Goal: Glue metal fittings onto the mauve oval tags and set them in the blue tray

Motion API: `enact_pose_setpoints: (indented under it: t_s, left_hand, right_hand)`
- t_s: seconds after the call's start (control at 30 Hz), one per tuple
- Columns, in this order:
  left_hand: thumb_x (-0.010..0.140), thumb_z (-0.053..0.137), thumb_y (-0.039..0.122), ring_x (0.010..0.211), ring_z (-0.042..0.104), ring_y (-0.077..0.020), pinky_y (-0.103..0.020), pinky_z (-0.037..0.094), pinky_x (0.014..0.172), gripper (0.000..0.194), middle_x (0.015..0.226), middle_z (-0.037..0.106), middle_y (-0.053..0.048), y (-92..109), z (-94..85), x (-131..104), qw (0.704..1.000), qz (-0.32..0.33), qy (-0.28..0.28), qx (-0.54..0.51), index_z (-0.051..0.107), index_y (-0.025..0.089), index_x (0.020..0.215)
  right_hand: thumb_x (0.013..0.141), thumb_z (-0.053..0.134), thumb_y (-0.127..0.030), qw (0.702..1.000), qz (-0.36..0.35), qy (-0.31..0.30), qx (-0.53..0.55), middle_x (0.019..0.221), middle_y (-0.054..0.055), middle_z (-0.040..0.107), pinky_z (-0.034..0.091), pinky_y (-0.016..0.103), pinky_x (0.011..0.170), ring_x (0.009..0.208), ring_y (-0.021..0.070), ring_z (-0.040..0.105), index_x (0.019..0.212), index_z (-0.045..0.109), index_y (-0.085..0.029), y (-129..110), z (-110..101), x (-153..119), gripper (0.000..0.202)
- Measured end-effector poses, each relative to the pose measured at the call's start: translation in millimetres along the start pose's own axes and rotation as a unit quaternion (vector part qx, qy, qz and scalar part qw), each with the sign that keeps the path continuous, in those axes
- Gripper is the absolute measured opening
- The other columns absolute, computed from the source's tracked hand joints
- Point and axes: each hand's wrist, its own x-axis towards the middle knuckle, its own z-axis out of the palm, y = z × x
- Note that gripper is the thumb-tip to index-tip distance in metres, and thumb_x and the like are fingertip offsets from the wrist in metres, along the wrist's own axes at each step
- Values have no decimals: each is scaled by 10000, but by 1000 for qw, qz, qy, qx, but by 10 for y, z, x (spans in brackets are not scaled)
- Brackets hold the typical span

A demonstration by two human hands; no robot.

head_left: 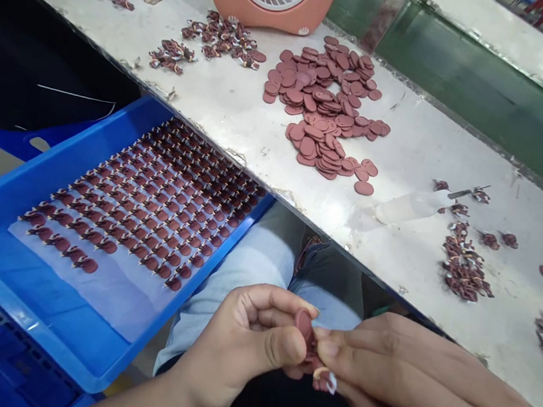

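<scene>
Reddish-brown disc (304, 324) between both hands (251, 345), above jeans (264, 256) beside the worktable (396, 248).

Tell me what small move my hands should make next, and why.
I'd probably press the small figurine gently against the brown oval disc: the left hand pinches the disc, the right hand grips the figurine beside it, and that grip hides whether they're joined.

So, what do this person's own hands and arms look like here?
The left hand and right hand are both bare: no glove, ring or marking shows on either. The left forearm has no sleeve, watch or band where it is visible. Any sleeve on the right is out of view.
</scene>
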Motion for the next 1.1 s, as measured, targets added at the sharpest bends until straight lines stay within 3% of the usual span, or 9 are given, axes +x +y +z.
enact_pose_setpoints:
  t_s: [0.23,0.43,0.63,0.8,1.1]
  left_hand:
    - [674,889,362,599,668,-78,-137,530,563,277,680,724,-7,-14,-44,65,1000,3,23,-4,770,161,823]
    - [725,855,363,605,659,-72,-138,551,562,255,701,710,3,17,-79,67,1000,8,2,-5,774,170,872]
    - [776,808,387,612,663,-84,-143,563,537,264,773,722,-28,7,-188,110,998,-34,-34,-40,769,155,896]
    - [778,811,351,631,687,-91,-134,561,534,226,796,736,-28,-9,-284,149,994,-51,-52,-80,767,174,911]
    - [741,833,401,635,666,-93,-146,560,532,287,762,698,-17,27,-299,161,996,-46,-39,-69,761,165,888]
  right_hand:
    - [904,642,-57,999,10,-43,19,926,9,727,552,147,739,807,89,668,1123,647,-171,103,-50,88,247]
    - [907,626,-69,999,10,-47,18,909,16,729,565,207,683,784,126,677,1132,628,-190,99,-53,125,255]
    - [920,686,-253,999,22,-18,-23,1071,55,712,574,231,708,878,150,668,1308,574,-199,127,-78,121,408]
    - [912,700,-213,999,48,-4,8,962,24,712,534,212,661,798,119,647,1178,656,-232,204,-23,174,270]
    - [921,687,-199,995,83,-22,47,860,-20,699,463,180,550,672,78,610,1190,684,-283,238,67,228,282]
